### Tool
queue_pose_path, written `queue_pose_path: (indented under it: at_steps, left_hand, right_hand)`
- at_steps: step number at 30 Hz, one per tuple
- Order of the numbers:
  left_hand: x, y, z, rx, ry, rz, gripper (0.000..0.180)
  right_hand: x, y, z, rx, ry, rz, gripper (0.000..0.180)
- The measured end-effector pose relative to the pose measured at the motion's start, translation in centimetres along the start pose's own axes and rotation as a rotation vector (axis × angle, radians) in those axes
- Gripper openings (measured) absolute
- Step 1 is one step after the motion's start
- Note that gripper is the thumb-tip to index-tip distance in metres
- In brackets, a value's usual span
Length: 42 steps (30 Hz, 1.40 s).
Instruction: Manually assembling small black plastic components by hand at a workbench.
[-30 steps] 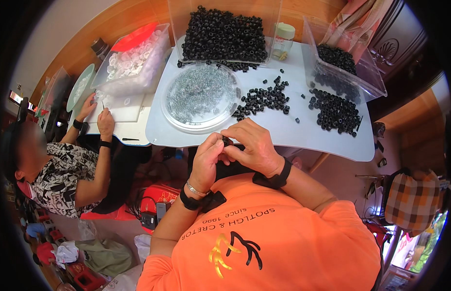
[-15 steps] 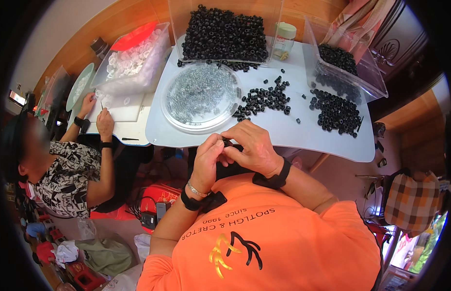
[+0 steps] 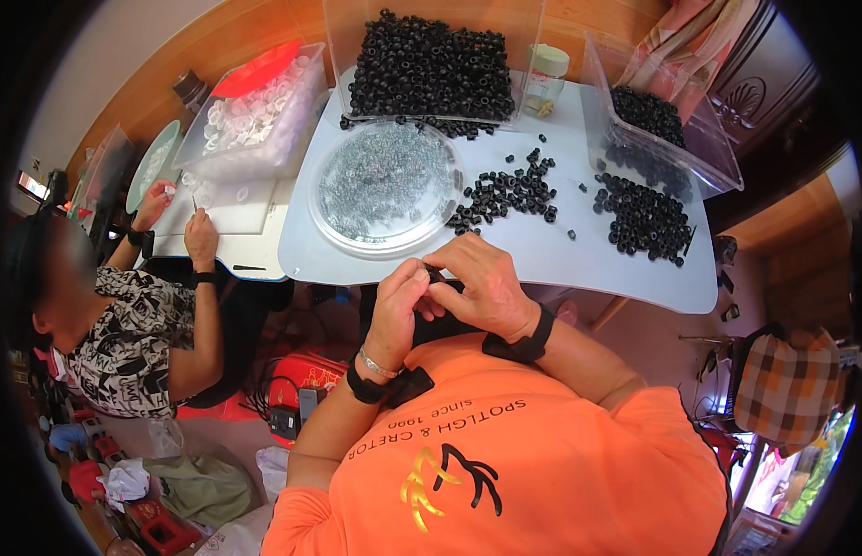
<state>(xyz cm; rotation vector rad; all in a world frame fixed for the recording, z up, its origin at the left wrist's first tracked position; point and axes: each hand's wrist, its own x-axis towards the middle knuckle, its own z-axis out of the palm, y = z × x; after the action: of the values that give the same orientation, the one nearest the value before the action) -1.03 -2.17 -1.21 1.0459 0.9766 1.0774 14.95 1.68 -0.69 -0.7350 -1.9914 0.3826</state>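
Note:
My left hand point(image 3: 399, 304) and my right hand point(image 3: 487, 285) meet just off the table's front edge. Their fingertips pinch a small black ring-like part point(image 3: 435, 275) between them, mostly covered by the fingers. Beyond my hands lies a round clear tray point(image 3: 373, 248) filled with small transparent rings point(image 3: 385, 181). To its right, short black cylindrical parts point(image 3: 510, 195) are scattered loosely. A second heap of black parts point(image 3: 642, 221) spreads farther right, with a thin dark stick at its edge.
A clear bin point(image 3: 528, 56) of black parts stands at the back. Another clear bin point(image 3: 718, 171) tilts at the right, near a lidded jar point(image 3: 546, 79). At left, a co-worker's hands point(image 3: 201, 236) work beside a tub point(image 3: 306, 120) of white pieces under a red scoop-like item point(image 3: 259, 69).
My hands stay almost in place, fingers still together around the small black part. The co-worker's far hand has shifted slightly left, lifting a white piece.

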Motion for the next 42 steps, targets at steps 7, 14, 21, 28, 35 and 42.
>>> queue_pose_path:
  at_steps: [7,14,21,28,35,42]
  left_hand:
    - [0.26,-0.27,-0.2,0.0,-0.002,-0.013,0.028]
    - [0.5,-0.63,-0.16,-0.027,0.017,-0.035,0.029]
    - [0.59,-0.58,0.09,-0.029,0.026,-0.059,0.03]
    - [0.6,-0.79,0.22,0.027,0.05,-0.028,0.031]
    - [0.62,-0.63,0.35,-0.003,0.063,-0.027,0.029]
    - [0.58,-0.39,0.4,0.002,0.073,-0.01,0.025]
  right_hand:
    - [0.13,0.13,0.21,0.009,0.003,0.017,0.018]
    - [0.03,0.41,0.32,0.0,-0.009,0.033,0.016]
    - [-0.05,0.59,0.27,-0.023,-0.017,0.027,0.015]
    - [-0.23,0.71,0.48,-0.039,-0.007,0.016,0.016]
    - [0.12,0.45,0.16,-0.028,-0.037,0.046,0.02]
    - [0.11,0.28,0.47,0.016,0.03,0.052,0.025]
